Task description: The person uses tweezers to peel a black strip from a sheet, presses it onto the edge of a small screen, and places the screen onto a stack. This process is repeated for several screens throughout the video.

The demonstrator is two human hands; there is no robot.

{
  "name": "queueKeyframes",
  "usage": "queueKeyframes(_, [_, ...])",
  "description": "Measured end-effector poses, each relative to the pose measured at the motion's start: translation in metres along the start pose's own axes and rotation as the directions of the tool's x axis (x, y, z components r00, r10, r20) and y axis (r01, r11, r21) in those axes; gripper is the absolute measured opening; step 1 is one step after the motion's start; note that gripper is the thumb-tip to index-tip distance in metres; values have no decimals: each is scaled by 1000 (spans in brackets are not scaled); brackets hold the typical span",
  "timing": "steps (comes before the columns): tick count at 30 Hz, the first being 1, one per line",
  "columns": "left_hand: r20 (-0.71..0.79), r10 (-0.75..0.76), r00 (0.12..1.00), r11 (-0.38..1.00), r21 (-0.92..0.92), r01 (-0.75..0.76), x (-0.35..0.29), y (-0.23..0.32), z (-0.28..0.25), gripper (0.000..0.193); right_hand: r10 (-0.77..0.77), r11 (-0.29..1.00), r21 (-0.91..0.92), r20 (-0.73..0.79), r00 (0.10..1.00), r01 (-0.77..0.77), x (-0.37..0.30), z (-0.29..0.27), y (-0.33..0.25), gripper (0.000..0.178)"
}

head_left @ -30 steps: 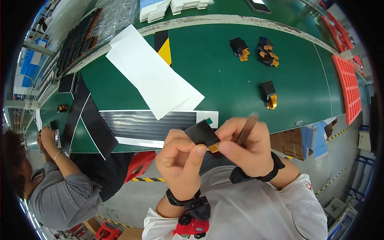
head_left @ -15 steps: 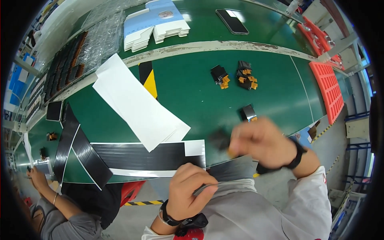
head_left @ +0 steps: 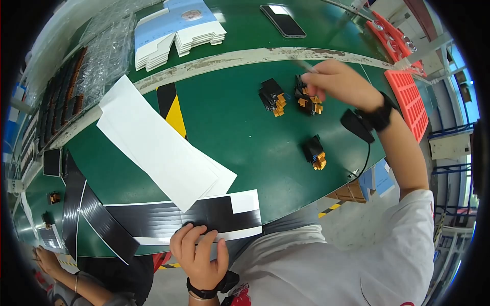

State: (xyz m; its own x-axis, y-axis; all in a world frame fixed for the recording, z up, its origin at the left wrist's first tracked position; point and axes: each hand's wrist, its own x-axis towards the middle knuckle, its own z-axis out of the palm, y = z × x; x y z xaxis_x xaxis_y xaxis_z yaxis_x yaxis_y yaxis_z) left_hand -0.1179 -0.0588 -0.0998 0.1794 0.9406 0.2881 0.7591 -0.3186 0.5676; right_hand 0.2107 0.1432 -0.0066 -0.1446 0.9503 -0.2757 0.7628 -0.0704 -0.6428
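My left hand (head_left: 200, 257) rests at the near edge of a black adhesive strip sheet (head_left: 168, 217) with a white border, fingers spread on the border. Across the table my right hand (head_left: 339, 84) reaches to a pile of small black flat parts with gold ribbon tabs (head_left: 309, 104). Its thumb and fingers are pinched together; a thin blurred edge shows at the tips, too smeared to name. To the left lies a second pile of these parts (head_left: 273, 97). A third small stack (head_left: 313, 152) lies nearer me. Long white paper sheets (head_left: 163, 148) overlap the black sheet.
Crossed black strips (head_left: 104, 219) lie at the left, beside a co-worker's hand (head_left: 48, 262). Blue-and-white folded boxes (head_left: 178, 30), a phone (head_left: 283, 21) and clear plastic trays (head_left: 107, 46) stand at the back. A red slotted tray (head_left: 407, 102) sits at the right edge.
My right hand has moved from the near edge, where it held a dark part, to the far pile. My left hand has shifted left and its fingers have spread onto the black sheet.
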Motion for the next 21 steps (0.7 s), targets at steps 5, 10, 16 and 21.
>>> queueKeyframes(5, [35,39,999,998,55,-41,1,4,8,20,-245,916,248,-280,928,316,-74,30,-12,37])
queueKeyframes(10, [8,-7,1000,999,53,7,9,9,14,27,-200,608,791,63,978,73,-100,104,-23,37])
queueKeyframes(16, [-68,-93,993,992,74,98,15,11,28,38,-215,548,832,241,946,-87,-87,151,-20,11])
queueKeyframes(21, [-101,-106,989,986,117,118,13,10,30,39,-213,619,783,238,948,-58,-81,154,-14,15])
